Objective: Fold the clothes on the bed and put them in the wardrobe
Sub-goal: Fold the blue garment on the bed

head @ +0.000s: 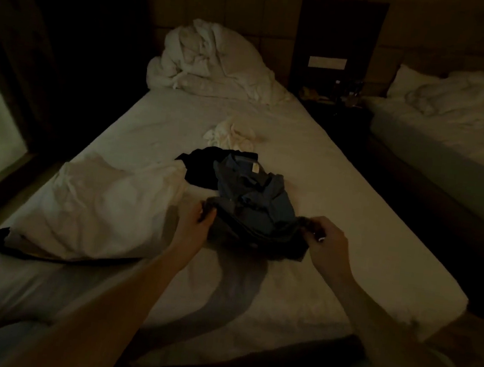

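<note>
1. The left hand (196,220) is gripping the left edge of a dark grey garment (259,234), fingers curled around the cloth.
2. The right hand (324,234) is pinching the right edge of the same garment, at about 3 o'clock from the left hand; the cloth is stretching between the two hands just above the bed (355,197).
3. A blue garment (255,191) is lying crumpled at 12 o'clock from the grey one, touching it.
4. A white pillow (109,209) is lying at 9 o'clock from the hands, with a dark strip showing under its near edge.
5. A black garment (203,166) is lying at 11 o'clock, partly under the blue one.
6. A small cream cloth (231,134) is sitting farther out at 12 o'clock.
7. A rumpled white duvet (210,60) is heaping at the head of the bed.
8. A second bed (462,119) is standing at 2 o'clock.
</note>
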`<action>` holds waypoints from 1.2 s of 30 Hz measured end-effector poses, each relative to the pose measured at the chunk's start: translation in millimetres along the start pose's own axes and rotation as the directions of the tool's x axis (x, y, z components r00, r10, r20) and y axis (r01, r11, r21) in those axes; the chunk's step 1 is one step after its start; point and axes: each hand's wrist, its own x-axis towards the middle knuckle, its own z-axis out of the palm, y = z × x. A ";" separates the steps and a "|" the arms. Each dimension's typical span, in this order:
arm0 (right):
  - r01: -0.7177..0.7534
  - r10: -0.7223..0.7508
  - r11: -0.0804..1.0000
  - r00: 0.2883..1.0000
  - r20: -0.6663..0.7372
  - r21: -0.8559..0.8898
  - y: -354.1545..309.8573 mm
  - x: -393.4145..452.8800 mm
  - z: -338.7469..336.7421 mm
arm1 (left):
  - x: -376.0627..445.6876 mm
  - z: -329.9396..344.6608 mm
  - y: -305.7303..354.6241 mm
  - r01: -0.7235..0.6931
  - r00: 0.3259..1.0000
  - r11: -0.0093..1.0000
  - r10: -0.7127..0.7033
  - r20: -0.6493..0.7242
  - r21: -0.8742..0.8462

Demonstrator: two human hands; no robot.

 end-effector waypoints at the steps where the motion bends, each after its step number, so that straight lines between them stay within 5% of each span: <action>1: 0.007 -0.007 1.000 1.000 -0.021 0.009 -2.7 15.1 4.0 | 11.9 -0.1 4.9 0.001 1.000 1.000 -0.001 -0.011 -0.013; 11: -0.191 0.198 0.973 0.979 -0.045 0.126 34.6 182.6 65.8 | 199.7 18.9 -13.2 -0.030 0.989 0.965 0.068 -0.135 0.261; 20: -0.314 0.299 0.948 0.934 0.195 0.049 122.0 307.5 163.5 | 337.7 49.1 -88.6 0.110 0.978 0.901 -0.023 -0.206 0.421; 27: -0.368 0.327 0.929 0.854 0.404 0.026 128.0 327.8 190.8 | 351.0 57.1 -103.6 0.055 0.998 0.841 -0.051 -0.021 0.538; 36: -0.354 0.302 0.884 0.931 0.205 0.305 60.9 288.5 116.0 | 294.7 28.1 -37.0 -0.058 0.998 0.915 0.069 -0.014 0.399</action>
